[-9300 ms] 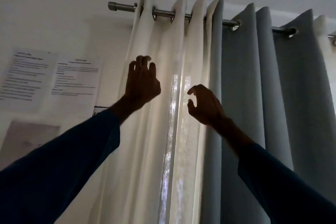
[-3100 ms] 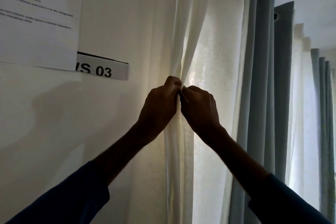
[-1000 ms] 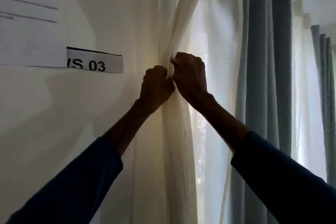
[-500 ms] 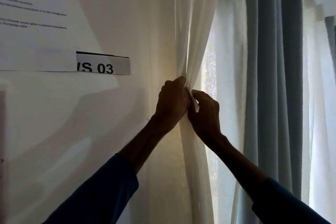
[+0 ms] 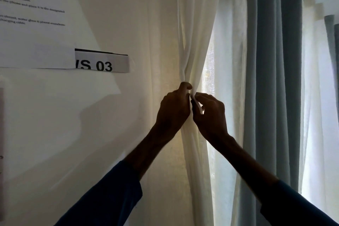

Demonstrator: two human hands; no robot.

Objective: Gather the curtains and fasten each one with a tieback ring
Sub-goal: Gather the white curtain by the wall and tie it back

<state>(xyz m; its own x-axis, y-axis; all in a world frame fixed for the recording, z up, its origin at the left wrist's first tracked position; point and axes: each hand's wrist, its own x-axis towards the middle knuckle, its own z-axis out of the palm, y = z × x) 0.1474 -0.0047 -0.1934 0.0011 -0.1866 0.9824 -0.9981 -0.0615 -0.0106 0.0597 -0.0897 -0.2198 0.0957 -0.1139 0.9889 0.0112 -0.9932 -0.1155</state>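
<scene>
The cream sheer curtain (image 5: 195, 33) is bunched into a narrow waist right of the "WS 03" label (image 5: 102, 63), level with its lower edge. The left hand (image 5: 172, 110) is curled tight round that waist. The right hand (image 5: 211, 115), touching it on the side farther from the label, pinches a pale tieback band (image 5: 198, 106) between thumb and fingertips. Whether the band closes into a ring is hidden.

The cloth looks light, thin and limp, so its folds would likely slip loose once released. The place to hold it is the gathered waist itself. Farther right of the label hangs a heavier grey-blue curtain (image 5: 266, 79), ungathered.
</scene>
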